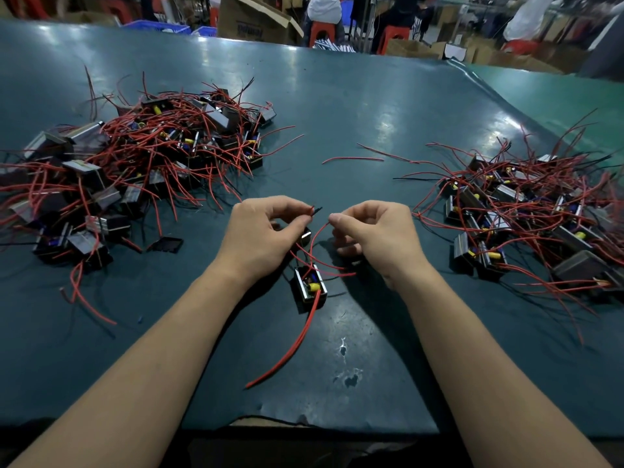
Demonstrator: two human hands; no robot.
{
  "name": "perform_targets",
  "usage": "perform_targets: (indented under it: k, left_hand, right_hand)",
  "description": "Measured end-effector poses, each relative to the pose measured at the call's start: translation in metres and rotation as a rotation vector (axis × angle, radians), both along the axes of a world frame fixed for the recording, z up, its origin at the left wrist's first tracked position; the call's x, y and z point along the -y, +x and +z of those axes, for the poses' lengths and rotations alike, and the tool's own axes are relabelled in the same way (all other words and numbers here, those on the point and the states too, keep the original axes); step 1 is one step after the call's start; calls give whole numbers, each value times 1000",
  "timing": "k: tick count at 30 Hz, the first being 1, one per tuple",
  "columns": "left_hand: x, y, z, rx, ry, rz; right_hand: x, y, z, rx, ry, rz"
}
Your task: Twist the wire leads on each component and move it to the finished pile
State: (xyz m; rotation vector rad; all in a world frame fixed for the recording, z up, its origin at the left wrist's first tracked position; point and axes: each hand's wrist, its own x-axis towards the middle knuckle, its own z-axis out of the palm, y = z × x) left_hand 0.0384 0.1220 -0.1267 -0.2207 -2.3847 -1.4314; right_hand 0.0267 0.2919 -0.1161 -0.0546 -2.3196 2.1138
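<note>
A small black component (310, 284) with a yellow part inside lies on the green table (354, 106), between my two wrists. Red wire leads (315, 238) rise from it toward my hands, and a long red lead (290, 352) trails toward the near edge. My left hand (261, 231) pinches the tips of a red and a black lead between thumb and forefinger. My right hand (374, 233) pinches the end of a red lead that curves up from the component. A second component (305, 236) shows partly under my left hand.
A big pile of components with red leads (135, 163) covers the left side of the table. Another pile (526, 224) spreads over the right side. Loose red wires (354, 159) lie in the middle. Cardboard boxes, red stools and seated people are beyond the far edge.
</note>
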Motion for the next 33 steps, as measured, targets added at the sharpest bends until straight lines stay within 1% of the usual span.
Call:
perform_targets:
  k: [2, 3, 4, 6, 8, 11, 14, 16, 20, 23, 25, 30, 33]
  left_hand:
    - [1, 1, 0, -120, -93, 67]
    - [1, 2, 1, -189, -121, 65]
    - [-1, 4, 1, -246, -137, 41]
    - [-3, 7, 1, -307, -160, -22]
    - [-2, 7, 1, -319, -170, -42]
    - [-2, 7, 1, -337, -161, -26]
    - [-4, 9, 3, -353, -170, -22]
    - [-4, 10, 3, -332, -177, -24]
    - [-3, 8, 2, -259, -153, -37]
    - [-1, 9, 3, -235, -131, -59]
    - [0, 8, 2, -233, -139, -37]
    - [-1, 8, 1, -257, -174, 11]
    - [0, 7, 1, -257, -179, 17]
  right_hand:
    - [1, -1, -4, -137, 205, -23]
    - [2, 0, -5, -227, 312, -19]
    - [3, 1, -5, -309, 376, -3]
    - [3, 4, -5, -405, 398, 34]
    - [3, 5, -4, -436, 387, 54]
    - [2, 6, -2, -436, 345, 75]
    - [4, 9, 2, -365, 184, 85]
    - [5, 10, 3, -324, 96, 91]
    - [8, 10, 4, -267, 20, 87]
    - [9, 11, 4, -212, -89, 96]
    - [11, 11, 4, -175, -145, 125]
    - [10, 11, 6, -153, -118, 158]
    - [8, 11, 7, -197, -29, 157]
